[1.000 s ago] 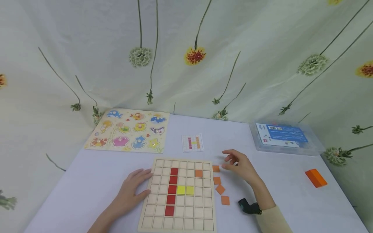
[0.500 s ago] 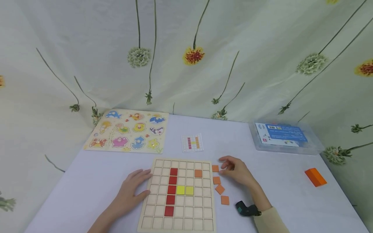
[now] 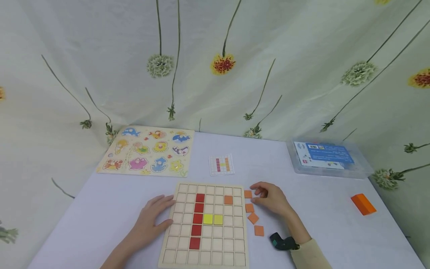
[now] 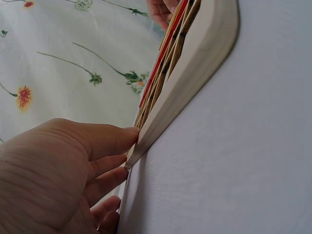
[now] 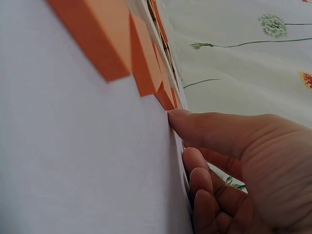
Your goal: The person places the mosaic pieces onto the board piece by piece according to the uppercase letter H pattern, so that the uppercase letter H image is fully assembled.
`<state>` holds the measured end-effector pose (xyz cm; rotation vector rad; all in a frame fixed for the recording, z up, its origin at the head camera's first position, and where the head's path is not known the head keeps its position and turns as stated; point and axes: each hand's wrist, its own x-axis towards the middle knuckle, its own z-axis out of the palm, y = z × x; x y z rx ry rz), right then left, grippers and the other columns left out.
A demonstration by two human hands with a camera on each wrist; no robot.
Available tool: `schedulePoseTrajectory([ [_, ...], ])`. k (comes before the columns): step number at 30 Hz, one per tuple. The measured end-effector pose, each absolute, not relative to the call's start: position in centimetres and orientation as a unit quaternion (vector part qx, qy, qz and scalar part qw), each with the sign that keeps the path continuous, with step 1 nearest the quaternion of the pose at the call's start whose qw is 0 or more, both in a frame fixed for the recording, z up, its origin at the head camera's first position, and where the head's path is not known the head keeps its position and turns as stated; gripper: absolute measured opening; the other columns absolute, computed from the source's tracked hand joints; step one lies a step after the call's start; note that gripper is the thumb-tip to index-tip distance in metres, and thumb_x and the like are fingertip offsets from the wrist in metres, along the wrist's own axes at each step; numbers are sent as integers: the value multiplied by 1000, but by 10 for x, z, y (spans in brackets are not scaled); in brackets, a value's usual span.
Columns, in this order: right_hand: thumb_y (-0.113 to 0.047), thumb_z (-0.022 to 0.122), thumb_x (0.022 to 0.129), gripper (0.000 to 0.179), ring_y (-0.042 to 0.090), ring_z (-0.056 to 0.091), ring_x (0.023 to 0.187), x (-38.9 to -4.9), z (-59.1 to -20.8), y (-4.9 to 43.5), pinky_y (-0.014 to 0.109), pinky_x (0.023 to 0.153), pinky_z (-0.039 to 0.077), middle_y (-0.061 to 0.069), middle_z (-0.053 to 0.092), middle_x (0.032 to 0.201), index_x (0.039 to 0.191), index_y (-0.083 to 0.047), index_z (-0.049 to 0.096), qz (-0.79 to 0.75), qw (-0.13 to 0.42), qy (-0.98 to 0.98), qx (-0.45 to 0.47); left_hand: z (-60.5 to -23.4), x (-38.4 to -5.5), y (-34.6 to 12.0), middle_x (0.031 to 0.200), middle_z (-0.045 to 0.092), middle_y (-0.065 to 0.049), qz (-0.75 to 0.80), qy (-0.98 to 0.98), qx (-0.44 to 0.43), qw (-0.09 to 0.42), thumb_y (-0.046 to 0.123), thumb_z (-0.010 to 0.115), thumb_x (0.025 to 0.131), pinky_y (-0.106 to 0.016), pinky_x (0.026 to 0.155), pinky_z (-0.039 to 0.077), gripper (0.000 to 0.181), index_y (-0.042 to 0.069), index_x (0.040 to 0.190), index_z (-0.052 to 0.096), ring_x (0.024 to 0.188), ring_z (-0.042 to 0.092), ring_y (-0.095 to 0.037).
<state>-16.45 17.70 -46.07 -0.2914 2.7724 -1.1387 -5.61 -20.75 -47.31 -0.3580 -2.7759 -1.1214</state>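
Tile sits by right grip; label seems illegible.

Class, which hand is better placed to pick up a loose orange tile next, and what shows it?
Probably the right hand: it is close beside the farthest loose orange tile, just off the grid board on its right side. The left hand rests at the board's opposite edge.

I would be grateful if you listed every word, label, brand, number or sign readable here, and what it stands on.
Nothing can be read with confidence.
Printed sheet at the clear box: lines too small and blurred.
Pattern card: no legible words or numbers.
Animal puzzle board: no legible words.
Wooden grid board and orange tiles: no writing visible.
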Motion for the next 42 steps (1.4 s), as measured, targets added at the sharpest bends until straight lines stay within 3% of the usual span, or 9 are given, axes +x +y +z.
schedulePoseTrajectory([
  [27,-13,80,79,23,12,47,70,-160,-463,172,23,61,37,-5,59,81,100,-17,73,-358,39,928,-95,-471,-56,-207,142,56,-9,-367,-921,-118,63,12,74,83,-72,101,29,51,13,131,60,135,37,-38],
  [42,-6,77,80,18,12,53,70,-161,-457,173,20,63,46,1,64,80,97,-7,71,-424,44,900,-90,-473,-56,-207,142,55,-9,-366,-921,-120,63,13,74,83,-71,101,28,51,13,132,59,136,37,-38],
])
